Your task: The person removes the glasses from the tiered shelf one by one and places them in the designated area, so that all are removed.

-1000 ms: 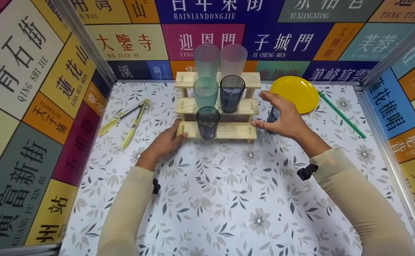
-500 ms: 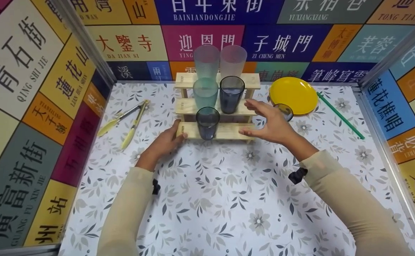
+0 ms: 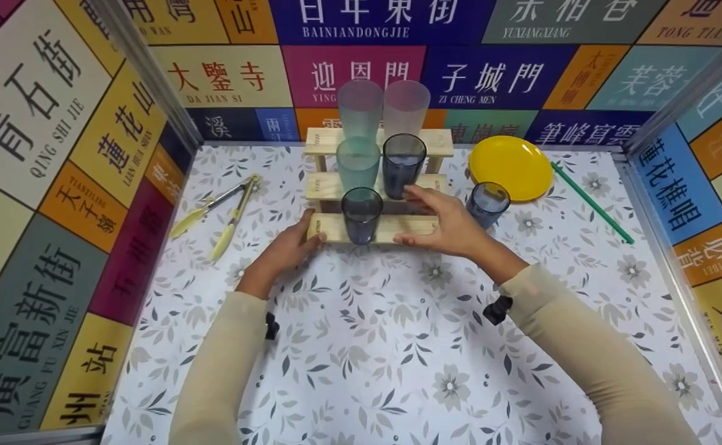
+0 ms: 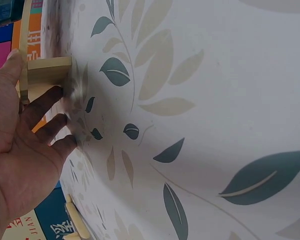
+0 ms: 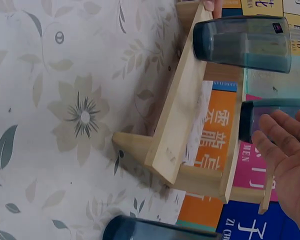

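Head: left hand (image 3: 285, 249) at rack edge (image 3: 329, 221)

Okay so, outfit rundown: long sleeves, plain beige-khaki. The left sleeve (image 3: 216, 371) looks smooth and fairly snug, and the right sleeve (image 3: 590, 352) matches it, with a few soft creases along the forearm. The right cuff (image 3: 520, 283) looks kinda thin, maybe slightly see-through, with a patchy tint near the hem. Both the left hand (image 3: 284, 250) and right hand (image 3: 450, 225) are bare. There's also a chunky little black gadget (image 3: 497, 309) at the right wrist, sorta lumpy in outline, and a matching black lump (image 3: 271, 326) peeking out by the left cuff (image 3: 251, 303). Too small to make out any markings, tbh.
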`<move>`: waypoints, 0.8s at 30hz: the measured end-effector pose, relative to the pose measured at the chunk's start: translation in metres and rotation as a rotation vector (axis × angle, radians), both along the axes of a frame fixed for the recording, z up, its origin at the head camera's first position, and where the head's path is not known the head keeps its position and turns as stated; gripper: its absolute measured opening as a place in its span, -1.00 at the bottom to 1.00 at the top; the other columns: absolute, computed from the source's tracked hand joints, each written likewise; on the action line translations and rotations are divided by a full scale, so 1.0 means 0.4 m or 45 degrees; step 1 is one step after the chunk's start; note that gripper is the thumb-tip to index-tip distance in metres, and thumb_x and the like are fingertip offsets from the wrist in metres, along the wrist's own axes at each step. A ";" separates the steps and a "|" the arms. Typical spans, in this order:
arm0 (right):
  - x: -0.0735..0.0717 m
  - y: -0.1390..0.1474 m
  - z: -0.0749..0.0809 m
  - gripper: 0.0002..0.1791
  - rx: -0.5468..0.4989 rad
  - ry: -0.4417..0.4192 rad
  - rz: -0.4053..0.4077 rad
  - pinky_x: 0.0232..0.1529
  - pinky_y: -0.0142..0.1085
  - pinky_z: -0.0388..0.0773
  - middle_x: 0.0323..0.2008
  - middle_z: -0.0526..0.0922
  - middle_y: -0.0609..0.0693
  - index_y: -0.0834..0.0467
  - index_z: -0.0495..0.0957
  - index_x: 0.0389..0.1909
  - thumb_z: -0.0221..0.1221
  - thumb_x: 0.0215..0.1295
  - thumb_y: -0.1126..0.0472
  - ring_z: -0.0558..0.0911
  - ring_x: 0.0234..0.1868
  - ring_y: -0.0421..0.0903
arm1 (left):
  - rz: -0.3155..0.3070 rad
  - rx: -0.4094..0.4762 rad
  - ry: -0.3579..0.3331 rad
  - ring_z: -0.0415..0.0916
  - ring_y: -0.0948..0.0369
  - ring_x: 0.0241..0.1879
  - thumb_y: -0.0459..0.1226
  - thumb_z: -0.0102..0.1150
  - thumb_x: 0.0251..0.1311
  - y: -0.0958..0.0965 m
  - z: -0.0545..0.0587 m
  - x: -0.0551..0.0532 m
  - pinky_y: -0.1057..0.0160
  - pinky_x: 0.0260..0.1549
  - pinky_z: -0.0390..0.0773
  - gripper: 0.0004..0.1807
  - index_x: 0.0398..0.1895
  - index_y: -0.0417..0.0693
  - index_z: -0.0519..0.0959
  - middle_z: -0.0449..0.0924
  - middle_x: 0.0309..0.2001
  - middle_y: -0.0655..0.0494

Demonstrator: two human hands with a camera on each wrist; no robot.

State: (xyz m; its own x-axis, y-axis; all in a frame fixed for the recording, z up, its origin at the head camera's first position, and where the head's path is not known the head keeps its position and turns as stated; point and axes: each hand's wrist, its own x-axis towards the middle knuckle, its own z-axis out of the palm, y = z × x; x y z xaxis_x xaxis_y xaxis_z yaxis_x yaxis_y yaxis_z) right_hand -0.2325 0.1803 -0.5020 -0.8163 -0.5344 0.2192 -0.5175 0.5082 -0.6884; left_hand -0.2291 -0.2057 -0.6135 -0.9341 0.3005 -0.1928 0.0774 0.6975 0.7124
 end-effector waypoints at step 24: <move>0.005 -0.148 -0.041 0.17 0.025 -0.088 -0.076 0.42 0.00 0.65 0.39 0.69 0.13 0.09 0.38 0.64 0.60 0.12 -0.40 0.75 0.32 0.09 | -0.006 0.054 0.011 0.50 -0.25 0.51 0.18 0.04 0.69 -0.001 0.002 0.000 -0.26 0.53 0.43 -0.05 0.86 0.01 -0.12 0.48 0.55 -0.35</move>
